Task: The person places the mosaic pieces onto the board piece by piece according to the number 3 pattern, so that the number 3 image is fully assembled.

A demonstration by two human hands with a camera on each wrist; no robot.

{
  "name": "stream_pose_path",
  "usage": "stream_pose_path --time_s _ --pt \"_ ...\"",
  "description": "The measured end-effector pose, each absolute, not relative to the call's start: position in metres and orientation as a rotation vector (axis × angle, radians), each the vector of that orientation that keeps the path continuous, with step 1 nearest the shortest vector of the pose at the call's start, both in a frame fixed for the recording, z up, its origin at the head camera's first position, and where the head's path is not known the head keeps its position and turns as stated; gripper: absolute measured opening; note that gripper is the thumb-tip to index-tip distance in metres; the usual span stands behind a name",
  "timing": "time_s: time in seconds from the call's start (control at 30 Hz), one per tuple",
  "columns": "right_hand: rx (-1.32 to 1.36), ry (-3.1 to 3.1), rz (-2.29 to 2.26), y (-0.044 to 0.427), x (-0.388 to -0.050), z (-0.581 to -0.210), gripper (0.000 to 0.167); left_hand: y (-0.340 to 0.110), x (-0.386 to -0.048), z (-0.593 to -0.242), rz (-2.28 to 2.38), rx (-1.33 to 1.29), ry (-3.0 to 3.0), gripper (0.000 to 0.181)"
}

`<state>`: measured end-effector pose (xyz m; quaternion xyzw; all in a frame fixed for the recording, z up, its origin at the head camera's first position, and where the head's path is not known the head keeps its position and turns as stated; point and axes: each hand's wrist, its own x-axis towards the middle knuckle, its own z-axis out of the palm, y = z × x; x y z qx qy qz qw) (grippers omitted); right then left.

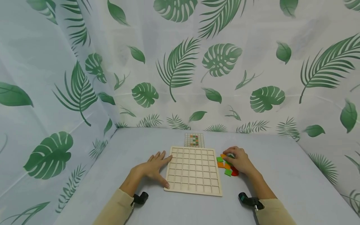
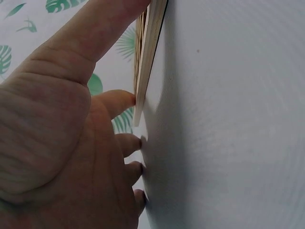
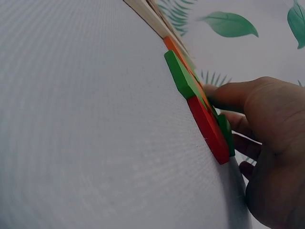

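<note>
A square pale wooden grid board (image 1: 194,170) lies on the table with its cells bare. My left hand (image 1: 154,167) is spread at the board's left side, thumb at the near corner and index finger higher on the edge. In the left wrist view, the thumb and index finger touch the board's edge (image 2: 148,62). To the right of the board, my right hand (image 1: 238,160) reaches over a small pile of coloured tiles, its thumb and index finger pinching an orange tile (image 1: 223,155). Green tiles (image 1: 228,172) and a red piece (image 1: 234,171) lie beneath and beside it.
A small card (image 1: 194,140) with a coloured grid pattern lies just behind the board. A white cloth backdrop (image 1: 180,118) with green leaves rises along the back and sides of the pale table (image 1: 185,209). Black wrist cameras (image 1: 140,198) sit on both wrists.
</note>
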<state>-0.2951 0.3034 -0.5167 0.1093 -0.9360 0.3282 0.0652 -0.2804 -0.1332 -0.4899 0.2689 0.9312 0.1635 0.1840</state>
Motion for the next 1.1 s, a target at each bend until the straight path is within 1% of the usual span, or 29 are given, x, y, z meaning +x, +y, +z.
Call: stream_pose_path --time_s 0.13,0.63,0.77,0.93,1.1 --pt "0.31 -2.831 0.956 0.301 -0.294 -0.514 0.023 -0.133 -0.28 -0.489 0.473 0.754 2.626 0.131" --pt "0.199 -2.842 1.029 0.3 -0.296 -0.517 0.022 -0.133 -0.278 -0.486 0.5 0.745 2.615 0.13" --pt "0.189 -2.837 1.034 0.299 -0.297 -0.516 0.019 -0.134 -0.279 -0.484 0.494 0.747 2.621 0.13" --pt "0.176 -2.803 1.141 0.3 -0.297 -0.512 0.015 -0.134 -0.279 -0.486 0.498 0.753 2.618 0.13" --pt "0.146 -2.697 1.323 0.302 -0.298 -0.506 0.02 -0.135 -0.28 -0.487 0.513 0.758 2.608 0.131"
